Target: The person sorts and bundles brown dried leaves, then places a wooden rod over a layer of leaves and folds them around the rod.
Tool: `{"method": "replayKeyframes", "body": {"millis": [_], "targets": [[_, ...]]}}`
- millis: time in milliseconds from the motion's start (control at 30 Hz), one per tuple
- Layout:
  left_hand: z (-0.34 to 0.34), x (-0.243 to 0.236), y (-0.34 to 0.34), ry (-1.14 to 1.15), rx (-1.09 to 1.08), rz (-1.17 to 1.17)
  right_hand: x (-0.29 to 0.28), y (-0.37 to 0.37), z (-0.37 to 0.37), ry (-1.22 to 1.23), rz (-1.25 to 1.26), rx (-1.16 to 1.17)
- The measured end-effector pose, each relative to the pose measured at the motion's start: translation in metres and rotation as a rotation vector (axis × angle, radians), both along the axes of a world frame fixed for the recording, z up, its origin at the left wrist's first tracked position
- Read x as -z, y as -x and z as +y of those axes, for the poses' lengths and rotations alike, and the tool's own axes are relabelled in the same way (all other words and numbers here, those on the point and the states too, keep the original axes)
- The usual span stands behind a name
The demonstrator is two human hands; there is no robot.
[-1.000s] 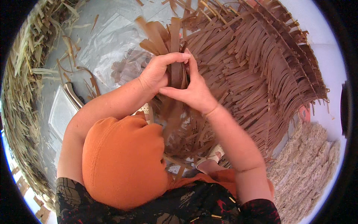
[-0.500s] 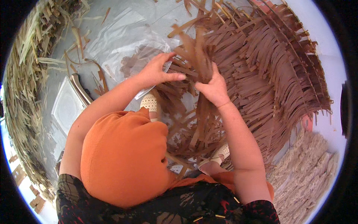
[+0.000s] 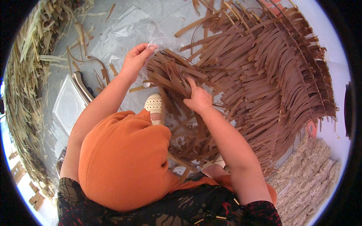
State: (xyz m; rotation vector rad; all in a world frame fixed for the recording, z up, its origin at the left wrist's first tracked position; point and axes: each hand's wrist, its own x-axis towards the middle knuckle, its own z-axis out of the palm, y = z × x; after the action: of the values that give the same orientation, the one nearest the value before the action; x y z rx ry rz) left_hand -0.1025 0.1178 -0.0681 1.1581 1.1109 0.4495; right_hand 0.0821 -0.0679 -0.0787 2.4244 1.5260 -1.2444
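Observation:
My left hand [image 3: 135, 62] pinches the rim of a clear plastic bag [image 3: 132, 32] between thumb and fingers. Across the bag's mouth lies a bundle of flat brown strips [image 3: 171, 71], its left end right beside my left fingers. My right hand [image 3: 200, 98] grips this bundle from the right, thumb below and fingers partly hidden among the strips. Whether the bundle's end is inside the bag cannot be made out. More loose brown strips [image 3: 181, 124] are heaped on the floor below my hands, between two cream perforated shoes [image 3: 153, 103].
Layered brown fringed thatch panels [image 3: 260, 83] fill the right side. Pale dry thatch [image 3: 26, 98] runs along the left edge. A whitish flat panel [image 3: 69, 101] lies by a curved beige handle [image 3: 79, 83]. Orange cloth [image 3: 122, 162] covers the lower middle; a shaggy rug-like surface [image 3: 307, 180] is lower right.
My right hand has moved left, bringing the brown strips down from upright to lying toward the bag. My left hand has shifted up-left and closed on the bag's rim.

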Motion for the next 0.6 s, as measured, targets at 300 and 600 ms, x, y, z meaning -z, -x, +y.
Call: {"method": "replayKeyframes", "body": {"millis": [300,600], "targets": [[-0.028,-0.026,-0.004,-0.770,0.342,0.273,-0.029,-0.004,0.068,-0.052,-0.024,0.051],[-0.025,-0.011,0.007,-0.652,0.325,0.247,0.002,-0.034,0.096,-0.106,-0.006,0.156]]}}
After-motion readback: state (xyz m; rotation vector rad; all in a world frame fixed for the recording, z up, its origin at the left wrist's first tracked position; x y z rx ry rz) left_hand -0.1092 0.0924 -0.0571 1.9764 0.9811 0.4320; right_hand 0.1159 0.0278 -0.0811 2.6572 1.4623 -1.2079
